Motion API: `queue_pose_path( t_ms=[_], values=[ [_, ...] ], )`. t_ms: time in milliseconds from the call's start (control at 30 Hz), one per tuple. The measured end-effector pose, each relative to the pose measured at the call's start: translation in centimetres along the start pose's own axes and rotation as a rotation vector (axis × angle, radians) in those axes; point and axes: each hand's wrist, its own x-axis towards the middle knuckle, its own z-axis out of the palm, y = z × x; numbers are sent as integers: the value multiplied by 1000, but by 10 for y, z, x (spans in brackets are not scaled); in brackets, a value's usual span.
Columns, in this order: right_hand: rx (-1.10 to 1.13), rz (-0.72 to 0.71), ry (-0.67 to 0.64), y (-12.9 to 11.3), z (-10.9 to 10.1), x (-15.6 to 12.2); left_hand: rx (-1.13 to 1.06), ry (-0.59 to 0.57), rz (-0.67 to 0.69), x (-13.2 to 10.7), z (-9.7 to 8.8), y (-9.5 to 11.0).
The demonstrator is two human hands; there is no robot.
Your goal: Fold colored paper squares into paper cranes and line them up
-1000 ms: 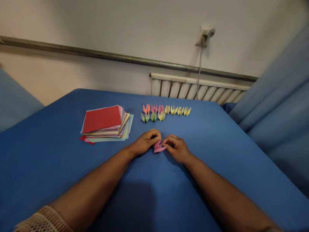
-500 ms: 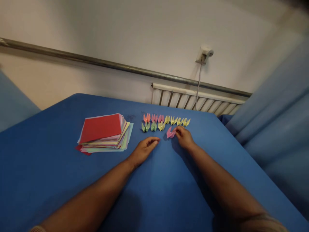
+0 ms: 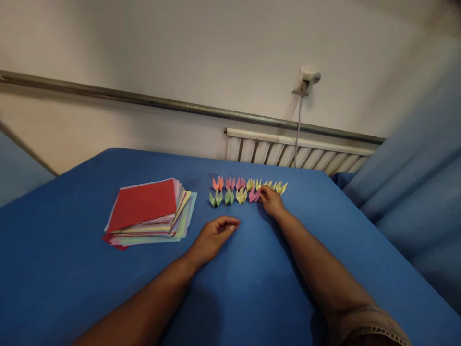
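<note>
My right hand (image 3: 272,201) pinches a pink paper crane (image 3: 254,194) by one pointed end, at the right end of the front row of folded cranes. Beside it in that row stand a yellow crane (image 3: 241,195) and two green ones, one of them this green crane (image 3: 229,196). Behind is a row with an orange crane (image 3: 218,183), pink cranes (image 3: 230,183) and several yellow cranes (image 3: 250,184), some partly covered by my right hand. My left hand (image 3: 215,239) rests near the blue surface in front of the rows, holding nothing, thumb and loosely curved fingers slightly apart.
A stack of coloured paper (image 3: 144,204) with a red sheet on top lies to the left on the blue table (image 3: 230,288). Behind run a metal rail (image 3: 162,101) and a radiator (image 3: 264,150). A cable hangs from the wall socket (image 3: 305,81). Blue curtains (image 3: 414,182) border the right.
My right hand has moved the pink crane away from me, into line with the front row. My left hand stays nearly where it was. The view has shifted slightly.
</note>
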Motion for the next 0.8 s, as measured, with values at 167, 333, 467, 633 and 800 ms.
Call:
queue_pose_path(
  t_ms=[167,333,467,633,800],
  values=[
    [-14,-15,1,-6,0,-4,35,22,-10,0,0,2],
    [-19,-39,15,-12,0,-6,36,10,-33,0,-1,3],
    [-6,-53,12,-16,0,-8,44,14,-41,0,-1,3],
    [-8,-27,12,-13,2,-10,46,17,-47,0,0,6],
    [-26,-7,8,-10,3,-9,49,21,-56,-1,0,8]
  ],
)
